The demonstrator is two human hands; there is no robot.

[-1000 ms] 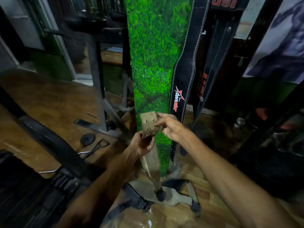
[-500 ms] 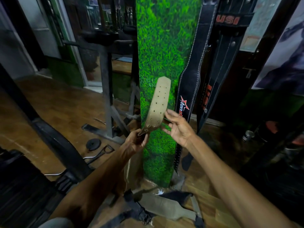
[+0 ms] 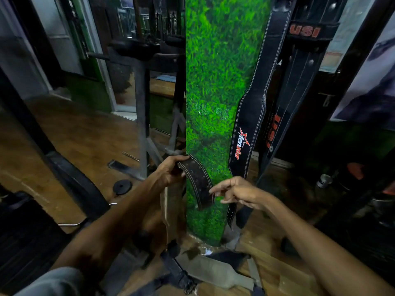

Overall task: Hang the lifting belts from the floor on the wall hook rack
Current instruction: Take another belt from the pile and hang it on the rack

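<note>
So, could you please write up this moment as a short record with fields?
left hand: left hand grips the held belt at its fold
held belt: punched end droops over the grip in front of the green grass panel
right hand: right hand open, fingers pointing at the drooping end, not gripping
hung: Xtenstar belt and USI belt
floor: grey belt beside the panel's foot

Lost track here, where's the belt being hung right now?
The belt is at centre frame, gripped by the left hand, its end drooping before the green pillar, left of the right hand.
</note>
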